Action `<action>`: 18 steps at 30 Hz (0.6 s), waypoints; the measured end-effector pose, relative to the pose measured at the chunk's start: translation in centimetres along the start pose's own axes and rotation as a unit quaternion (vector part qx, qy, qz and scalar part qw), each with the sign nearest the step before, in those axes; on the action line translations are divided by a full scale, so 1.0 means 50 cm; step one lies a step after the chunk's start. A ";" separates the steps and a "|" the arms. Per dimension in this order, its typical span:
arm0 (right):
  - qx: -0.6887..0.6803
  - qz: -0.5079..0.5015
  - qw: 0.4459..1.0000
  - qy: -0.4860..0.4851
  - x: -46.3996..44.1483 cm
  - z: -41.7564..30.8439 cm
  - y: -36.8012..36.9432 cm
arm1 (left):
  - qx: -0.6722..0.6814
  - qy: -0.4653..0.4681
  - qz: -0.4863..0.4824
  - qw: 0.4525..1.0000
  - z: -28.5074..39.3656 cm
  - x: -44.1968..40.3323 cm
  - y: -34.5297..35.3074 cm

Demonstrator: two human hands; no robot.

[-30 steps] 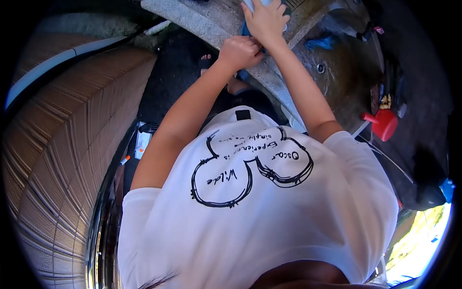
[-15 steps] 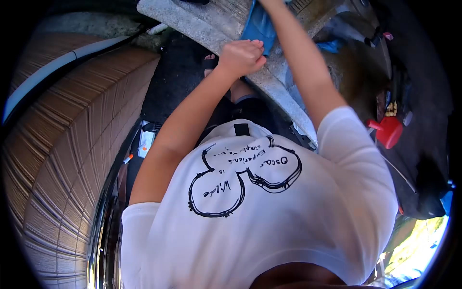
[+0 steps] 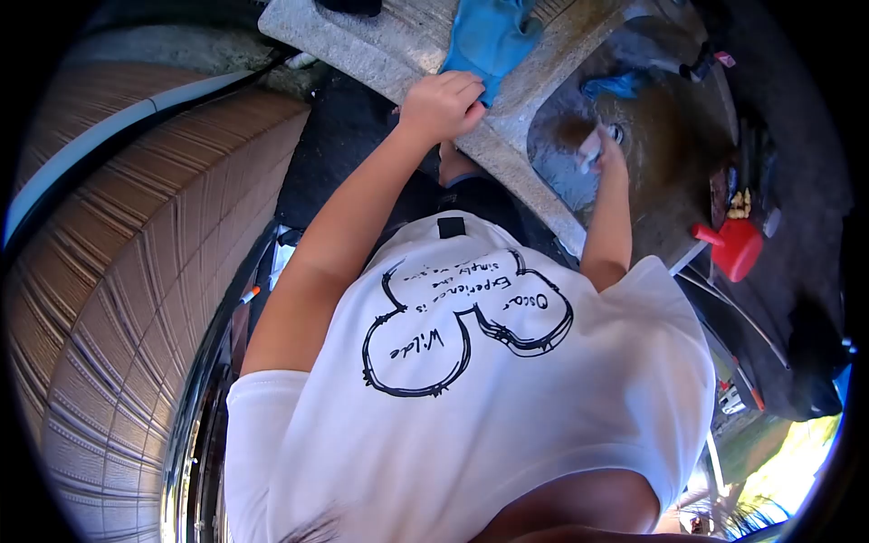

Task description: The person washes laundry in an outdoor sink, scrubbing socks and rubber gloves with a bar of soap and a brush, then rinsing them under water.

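My left hand (image 3: 443, 105) is closed on the near end of a blue cloth (image 3: 493, 43), at the edge of a concrete washing slab (image 3: 403, 61). The rest of the cloth lies spread over the slab's ribbed surface. Reaching down into the wet round basin (image 3: 665, 172) on the right is my right hand (image 3: 608, 156). Its fingers are blurred, with something pale at them that I cannot make out. A smaller blue piece (image 3: 611, 86) lies in the basin beyond that hand.
A red dipper (image 3: 735, 249) stands right of the basin, near several small items. A dark object (image 3: 351, 5) sits at the slab's far left. To the left are a brown patterned panel (image 3: 154, 235) and a pale pipe (image 3: 127, 122).
My right hand has left the blue cloth and moved right and nearer, down into the basin. My left hand stays at the cloth's near end. More of the cloth shows now.
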State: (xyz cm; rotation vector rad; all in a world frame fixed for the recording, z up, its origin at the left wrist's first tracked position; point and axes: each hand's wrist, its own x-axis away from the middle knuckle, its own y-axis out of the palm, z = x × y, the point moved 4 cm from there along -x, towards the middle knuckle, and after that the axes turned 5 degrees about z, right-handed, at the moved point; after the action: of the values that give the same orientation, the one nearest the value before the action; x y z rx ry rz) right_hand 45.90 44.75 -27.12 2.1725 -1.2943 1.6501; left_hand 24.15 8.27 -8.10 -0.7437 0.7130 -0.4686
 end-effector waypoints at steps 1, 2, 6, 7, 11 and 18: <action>0.017 0.045 0.995 0.087 0.021 0.042 -0.025 | -0.007 0.003 0.002 1.000 0.003 -0.006 -0.006; 0.054 0.127 0.986 0.093 0.007 0.073 -0.046 | -0.019 0.007 -0.007 1.000 0.009 -0.014 -0.012; 0.177 0.323 0.928 0.054 -0.026 0.098 0.035 | -0.056 0.045 -0.039 0.997 0.006 -0.027 -0.004; 0.167 0.304 0.937 0.037 -0.031 0.086 0.077 | -0.060 0.052 -0.042 0.996 0.009 -0.031 -0.004; -0.222 -0.060 0.973 0.024 0.071 0.002 0.177 | -0.136 0.030 -0.087 0.986 0.019 -0.034 0.000; -0.094 -0.012 0.921 -0.377 0.384 -0.265 0.146 | -0.222 -0.018 -0.097 0.970 0.002 -0.077 0.010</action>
State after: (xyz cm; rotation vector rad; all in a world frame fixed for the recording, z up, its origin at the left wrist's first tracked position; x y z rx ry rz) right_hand 32.00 36.99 -8.60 2.7794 -1.4744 0.6115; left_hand 21.70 11.02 -6.81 -1.2483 0.7237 -0.4759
